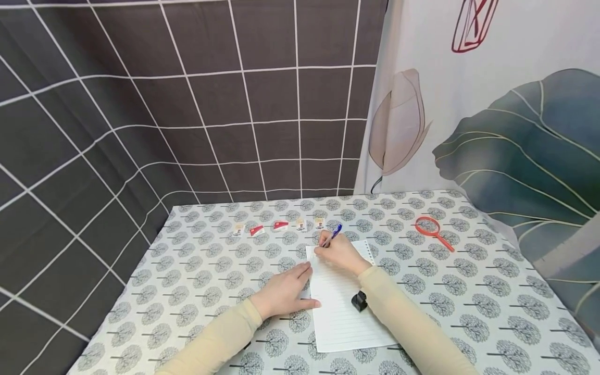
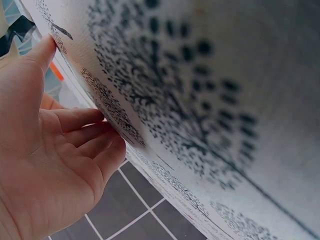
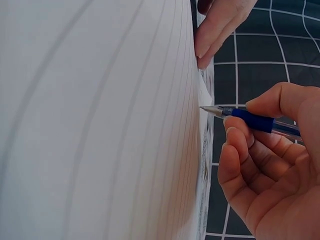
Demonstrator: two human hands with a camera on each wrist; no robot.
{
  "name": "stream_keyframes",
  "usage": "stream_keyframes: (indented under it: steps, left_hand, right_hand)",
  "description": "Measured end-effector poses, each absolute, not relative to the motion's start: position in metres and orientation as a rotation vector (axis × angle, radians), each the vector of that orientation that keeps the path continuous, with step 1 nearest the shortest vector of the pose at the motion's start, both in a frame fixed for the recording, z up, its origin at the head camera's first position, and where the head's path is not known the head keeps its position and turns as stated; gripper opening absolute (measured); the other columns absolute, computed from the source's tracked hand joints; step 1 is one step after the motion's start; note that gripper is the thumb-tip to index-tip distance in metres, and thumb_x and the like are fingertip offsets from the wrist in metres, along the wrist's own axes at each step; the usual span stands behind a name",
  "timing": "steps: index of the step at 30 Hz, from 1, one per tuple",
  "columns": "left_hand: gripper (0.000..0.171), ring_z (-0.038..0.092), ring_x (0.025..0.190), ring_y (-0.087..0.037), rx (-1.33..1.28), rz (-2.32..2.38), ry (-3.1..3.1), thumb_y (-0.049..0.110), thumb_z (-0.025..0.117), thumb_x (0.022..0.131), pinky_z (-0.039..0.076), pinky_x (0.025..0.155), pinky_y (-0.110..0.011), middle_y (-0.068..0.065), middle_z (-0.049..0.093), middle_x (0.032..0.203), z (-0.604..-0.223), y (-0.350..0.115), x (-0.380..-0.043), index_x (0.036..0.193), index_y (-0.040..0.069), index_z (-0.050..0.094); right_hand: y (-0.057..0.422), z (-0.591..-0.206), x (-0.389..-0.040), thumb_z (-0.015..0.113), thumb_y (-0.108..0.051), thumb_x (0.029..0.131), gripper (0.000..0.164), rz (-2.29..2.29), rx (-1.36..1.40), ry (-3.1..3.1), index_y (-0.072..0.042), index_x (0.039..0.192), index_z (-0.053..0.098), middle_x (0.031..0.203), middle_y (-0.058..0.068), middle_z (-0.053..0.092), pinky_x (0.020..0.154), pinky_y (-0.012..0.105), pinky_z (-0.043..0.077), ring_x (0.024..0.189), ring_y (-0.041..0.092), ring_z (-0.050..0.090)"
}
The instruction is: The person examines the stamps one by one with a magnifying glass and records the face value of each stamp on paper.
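Observation:
A blue pen (image 1: 334, 233) is pinched between the thumb and fingers of my right hand (image 1: 341, 254), near the top of a lined sheet of paper (image 1: 337, 312). Seen from the right wrist, the pen's metal tip (image 3: 212, 110) is right at the sheet's surface. The sheet has punched holes along its upper right edge. My left hand (image 1: 286, 291) rests palm down at the sheet's left edge, its thumb stretched over that edge. In the left wrist view, the fingers (image 2: 95, 135) are loosely bent against the patterned cloth and hold nothing.
Behind the sheet lie several small cards, among them a red-and-white card (image 1: 280, 225) and a card with a picture (image 1: 239, 229). A red magnifying glass (image 1: 427, 226) lies at the back right. The tree-print tablecloth (image 1: 211, 279) meets a dark checked curtain (image 1: 276, 140).

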State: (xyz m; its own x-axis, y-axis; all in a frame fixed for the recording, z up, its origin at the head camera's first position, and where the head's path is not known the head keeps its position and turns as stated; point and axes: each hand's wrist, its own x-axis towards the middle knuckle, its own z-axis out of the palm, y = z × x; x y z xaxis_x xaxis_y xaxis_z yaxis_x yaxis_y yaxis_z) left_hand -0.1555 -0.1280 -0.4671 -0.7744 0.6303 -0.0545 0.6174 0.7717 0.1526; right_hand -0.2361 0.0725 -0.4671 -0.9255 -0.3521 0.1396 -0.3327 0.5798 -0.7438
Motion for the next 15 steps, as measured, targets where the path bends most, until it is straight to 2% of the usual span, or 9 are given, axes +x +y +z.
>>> stream_keyframes:
  steps: [6,15]
  left_hand:
    - [0.089,0.044,0.141,-0.03,1.015,0.192,2.864,0.067,0.058,0.092,0.041,0.114,-0.04,-0.019,0.042,0.155,-0.4657,-0.1282,-0.1555,0.148,-0.002,0.047]
    - [0.089,0.043,0.141,-0.03,1.018,0.189,2.862,0.067,0.058,0.092,0.041,0.114,-0.04,-0.019,0.042,0.155,-0.4657,-0.1281,-0.1562,0.148,-0.002,0.047]
  right_hand:
    - [0.0723,-0.4647,-0.2353,0.071,-0.014,0.085,0.016,-1.328,-0.559,2.805,-0.013,0.08,0.056,0.066,-0.004,0.058,0.055,0.023,0.044,0.058,0.011,0.051]
    - [0.0747,-0.4672,-0.238,0.071,-0.013,0.085,0.015,-1.334,-0.541,2.83,-0.012,0.079,0.057,0.064,-0.004,0.057,0.053,0.022,0.04,0.057,0.011,0.048]
